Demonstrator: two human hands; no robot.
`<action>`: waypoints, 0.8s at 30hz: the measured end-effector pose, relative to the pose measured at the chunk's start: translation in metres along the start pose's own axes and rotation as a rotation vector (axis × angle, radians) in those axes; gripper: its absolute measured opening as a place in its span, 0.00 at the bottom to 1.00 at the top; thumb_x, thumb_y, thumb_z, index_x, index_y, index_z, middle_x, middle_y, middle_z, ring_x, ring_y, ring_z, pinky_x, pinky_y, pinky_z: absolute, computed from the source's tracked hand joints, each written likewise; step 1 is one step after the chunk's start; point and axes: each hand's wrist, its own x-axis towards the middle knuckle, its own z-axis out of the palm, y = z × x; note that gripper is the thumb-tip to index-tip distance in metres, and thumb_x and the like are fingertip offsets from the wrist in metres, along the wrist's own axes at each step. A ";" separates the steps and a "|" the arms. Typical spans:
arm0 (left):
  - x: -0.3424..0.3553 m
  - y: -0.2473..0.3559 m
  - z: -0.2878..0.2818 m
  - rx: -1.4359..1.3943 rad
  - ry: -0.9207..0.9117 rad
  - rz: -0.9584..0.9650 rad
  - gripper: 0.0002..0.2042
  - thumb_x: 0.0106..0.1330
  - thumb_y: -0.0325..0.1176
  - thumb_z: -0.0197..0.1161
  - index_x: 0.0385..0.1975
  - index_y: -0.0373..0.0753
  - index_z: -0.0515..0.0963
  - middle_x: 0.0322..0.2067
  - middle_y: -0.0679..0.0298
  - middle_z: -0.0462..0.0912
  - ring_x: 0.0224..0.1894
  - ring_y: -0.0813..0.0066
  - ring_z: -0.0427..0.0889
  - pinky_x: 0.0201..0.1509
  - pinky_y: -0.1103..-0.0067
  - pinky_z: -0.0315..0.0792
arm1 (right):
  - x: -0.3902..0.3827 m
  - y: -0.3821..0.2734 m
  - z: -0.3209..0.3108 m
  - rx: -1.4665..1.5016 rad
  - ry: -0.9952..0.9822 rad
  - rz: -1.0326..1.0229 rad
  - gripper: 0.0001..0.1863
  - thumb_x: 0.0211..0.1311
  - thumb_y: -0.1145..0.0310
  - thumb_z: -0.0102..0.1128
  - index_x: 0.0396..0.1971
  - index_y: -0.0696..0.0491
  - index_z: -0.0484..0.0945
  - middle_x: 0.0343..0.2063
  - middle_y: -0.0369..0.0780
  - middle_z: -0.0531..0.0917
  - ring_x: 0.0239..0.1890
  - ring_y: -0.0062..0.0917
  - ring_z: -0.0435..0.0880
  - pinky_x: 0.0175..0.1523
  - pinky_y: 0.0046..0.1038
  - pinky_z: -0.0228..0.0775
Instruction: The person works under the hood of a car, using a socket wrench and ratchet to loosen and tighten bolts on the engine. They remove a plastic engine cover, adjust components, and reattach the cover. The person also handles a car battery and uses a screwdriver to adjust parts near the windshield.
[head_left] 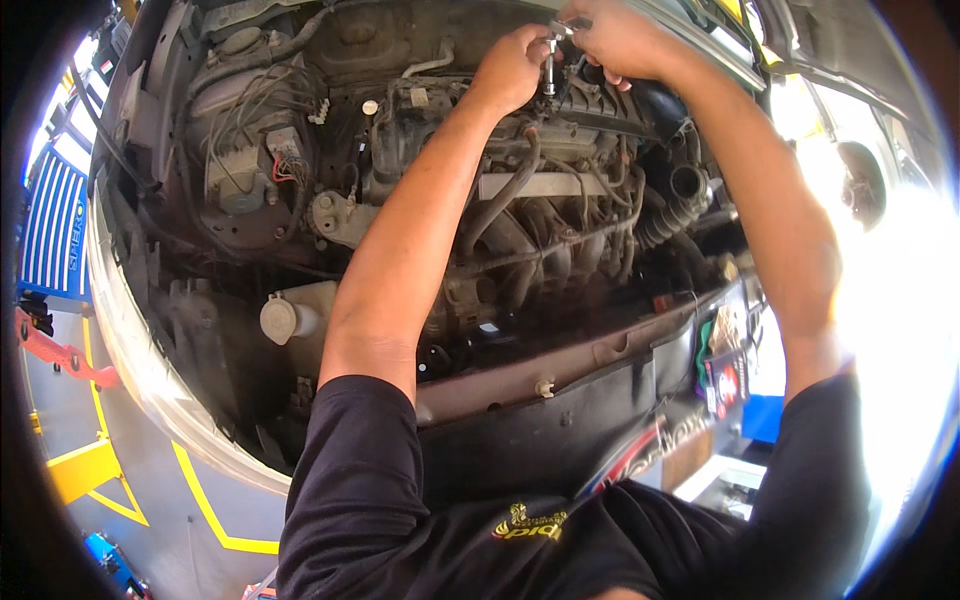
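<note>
Left hand [512,68] and right hand [608,42] grips both closed round metal socket tool [550,72], near engine's [400,145] far edge.

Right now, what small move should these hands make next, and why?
Perhaps turn the metal tool slightly with the right hand, the left hand steadying it: both hands are at its top, and its shaft points down toward the engine.

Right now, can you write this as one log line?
left hand: on metal tool | right hand: at tool's upper end | tool: at engine's far side
</note>
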 end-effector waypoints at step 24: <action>0.003 0.004 0.015 0.088 0.018 0.028 0.14 0.75 0.32 0.55 0.56 0.35 0.70 0.45 0.56 0.85 0.48 0.60 0.84 0.53 0.67 0.75 | 0.000 0.032 0.016 -0.082 0.251 -0.184 0.15 0.63 0.67 0.52 0.43 0.58 0.82 0.32 0.55 0.85 0.32 0.45 0.87 0.41 0.43 0.78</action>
